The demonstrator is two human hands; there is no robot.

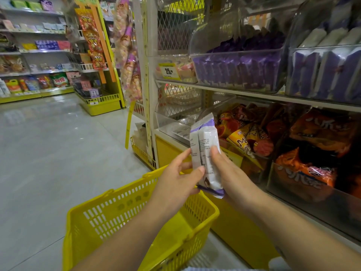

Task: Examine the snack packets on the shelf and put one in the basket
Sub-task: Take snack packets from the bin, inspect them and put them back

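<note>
I hold a white and purple snack packet [205, 141] upright in front of me, its printed back side facing me. My left hand [175, 182] grips its left edge with thumb and fingers. My right hand [228, 173] supports it from the right, thumb pressed on the back. Below the packet hangs a yellow plastic basket [125, 214], with my left forearm passing over it; what shows of its inside holds nothing. On the shelf to the right, clear bins hold purple packets [240, 69] above and orange and red snack bags [312, 137] below.
The yellow shelf base [170, 151] stands close on my right. An open grey floor aisle [48, 153] stretches left. A yellow end display [101, 102] with hanging snack strips stands ahead, and more stocked shelves [33, 55] line the far left.
</note>
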